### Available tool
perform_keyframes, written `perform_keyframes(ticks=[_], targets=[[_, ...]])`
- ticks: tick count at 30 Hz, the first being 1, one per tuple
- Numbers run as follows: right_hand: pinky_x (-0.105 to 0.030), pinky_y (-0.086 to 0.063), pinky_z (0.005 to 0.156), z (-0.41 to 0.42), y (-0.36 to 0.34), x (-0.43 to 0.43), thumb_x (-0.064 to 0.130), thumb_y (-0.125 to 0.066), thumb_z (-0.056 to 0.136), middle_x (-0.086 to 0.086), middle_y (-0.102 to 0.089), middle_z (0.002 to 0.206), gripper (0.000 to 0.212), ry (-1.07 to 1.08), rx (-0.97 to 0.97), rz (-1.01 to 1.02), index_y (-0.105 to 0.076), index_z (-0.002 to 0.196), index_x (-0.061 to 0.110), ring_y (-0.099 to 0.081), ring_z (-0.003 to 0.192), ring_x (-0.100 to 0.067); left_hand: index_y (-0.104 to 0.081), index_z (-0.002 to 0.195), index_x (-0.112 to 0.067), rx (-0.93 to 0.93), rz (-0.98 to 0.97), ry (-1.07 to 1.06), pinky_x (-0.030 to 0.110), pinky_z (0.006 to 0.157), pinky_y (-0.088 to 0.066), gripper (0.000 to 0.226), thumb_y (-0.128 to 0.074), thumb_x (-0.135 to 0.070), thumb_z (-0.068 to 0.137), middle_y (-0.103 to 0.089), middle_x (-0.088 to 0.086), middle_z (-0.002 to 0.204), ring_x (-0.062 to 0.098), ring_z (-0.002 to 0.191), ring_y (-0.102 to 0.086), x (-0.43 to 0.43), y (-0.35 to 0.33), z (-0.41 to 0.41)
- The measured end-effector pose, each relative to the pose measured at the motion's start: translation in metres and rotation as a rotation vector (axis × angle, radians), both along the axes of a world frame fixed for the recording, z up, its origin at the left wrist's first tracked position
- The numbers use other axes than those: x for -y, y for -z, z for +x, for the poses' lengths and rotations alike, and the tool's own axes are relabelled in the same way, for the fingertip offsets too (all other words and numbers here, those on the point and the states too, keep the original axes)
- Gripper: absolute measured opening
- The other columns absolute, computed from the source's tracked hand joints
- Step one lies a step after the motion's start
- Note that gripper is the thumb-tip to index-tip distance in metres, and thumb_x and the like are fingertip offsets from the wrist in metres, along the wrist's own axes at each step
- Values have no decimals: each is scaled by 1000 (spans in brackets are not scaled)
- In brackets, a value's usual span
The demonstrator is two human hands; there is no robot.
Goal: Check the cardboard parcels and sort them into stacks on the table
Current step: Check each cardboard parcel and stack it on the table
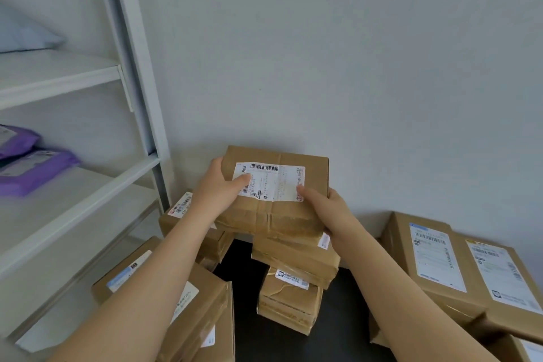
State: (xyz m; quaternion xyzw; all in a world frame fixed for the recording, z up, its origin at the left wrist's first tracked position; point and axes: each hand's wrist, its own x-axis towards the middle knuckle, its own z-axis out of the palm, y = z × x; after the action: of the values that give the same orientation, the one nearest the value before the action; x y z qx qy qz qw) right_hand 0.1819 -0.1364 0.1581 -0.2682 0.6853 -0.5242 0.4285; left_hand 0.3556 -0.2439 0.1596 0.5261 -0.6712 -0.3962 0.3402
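1. The print on the label (273,182) of the gripped parcel (279,217) is too small and soft to read. The left hand (217,188) covers its 9 o'clock end with the thumb, and the right hand (326,206) covers its 4 o'clock corner.
2. Most other fingers of both hands are hidden behind that parcel.
3. Whether it touches the stack (293,258) below cannot be told.
4. At 9 o'clock, the purple packets (35,167) are blurred and cut by the edge.
5. At 10 o'clock, a pale blue thing (26,32) is cut off and unidentifiable.
6. At 4 o'clock, the large parcels (440,258) run out of frame.
7. At 7 o'clock, the left forearm hides part of the near parcels (202,311).
8. The counter (264,344) shows only as a dark strip at 6 o'clock.
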Motion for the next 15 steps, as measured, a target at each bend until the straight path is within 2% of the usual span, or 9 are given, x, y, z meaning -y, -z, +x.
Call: perform_keyframes(ticks=[3,6,7,11,15], targets=[[-37,-55,84,-4,-9,-24,34,-71,82,0,-64,115,56,13,-41,-50,-46,131,21,-65,97,-19,-37,139,-22,5,-27,-2,43,93,-50,65,-67,-41,85,-58,-6,126,20,111,-58,-22,-3,-3],[-29,-54,70,-11,-9,-59,32,-70,83,2,-64,112,51,52,-61,-67,-46,127,25,-65,93,-16,-44,133,-23,1,-13,13,47,96,-48,62,-66,-52,82,-55,-3,127,21,114,-55,-54,2,-9],[-29,-53,70,-12,-7,-71,32,-70,83,3,-64,111,49,66,-64,-66,-47,127,25,-64,92,-16,-46,130,-24,1,-3,12,47,96,-47,62,-66,-54,80,-55,-2,128,21,114,-55,-64,6,-10],[-42,-52,90,-8,6,-113,31,-69,83,1,-64,113,52,88,-48,-42,-47,130,24,-63,99,-20,-48,129,-23,1,27,14,46,94,-49,65,-65,-59,78,-55,1,128,21,112,-56,-102,21,-9],[-43,-52,91,0,24,-147,31,-69,82,2,-61,115,59,128,-28,-31,-42,135,27,-61,101,-21,-47,130,-28,5,56,3,47,94,-49,67,-64,-63,76,-53,0,130,22,113,-55,-137,43,-4]])
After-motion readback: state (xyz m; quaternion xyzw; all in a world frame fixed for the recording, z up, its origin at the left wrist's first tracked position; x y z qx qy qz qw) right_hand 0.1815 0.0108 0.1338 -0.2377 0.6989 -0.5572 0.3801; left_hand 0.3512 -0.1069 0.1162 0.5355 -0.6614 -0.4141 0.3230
